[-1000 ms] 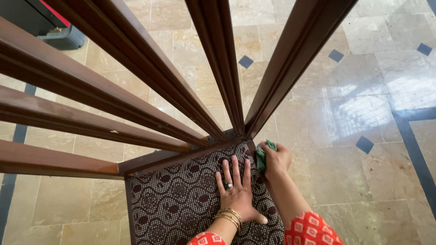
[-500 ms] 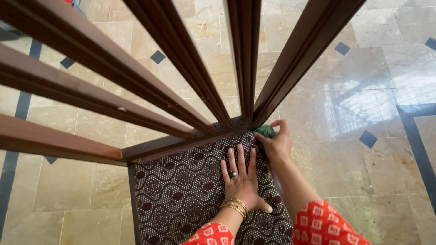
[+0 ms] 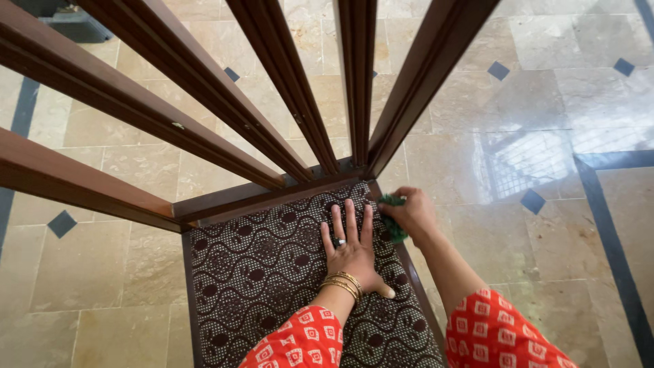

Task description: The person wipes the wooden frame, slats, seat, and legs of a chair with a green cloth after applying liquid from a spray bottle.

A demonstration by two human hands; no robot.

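1. A person's right hand (image 3: 411,212) bunches a green cloth (image 3: 391,219) at the back right corner of a patterned chair seat (image 3: 266,286), fingers closed around it.
2. The left hand (image 3: 351,249) lies flat on the seat, fingers spread, holding nothing.
3. The cloth looks soft, light and easily crumpled, best gripped as a wad; bunched, it shows no clear long axis or heading.
4. Dark wooden back slats (image 3: 286,102) rise from the seat's rear edge.

Green cloth (image 3: 392,219) bunched at rear right edge of brown patterned chair seat (image 3: 272,286).
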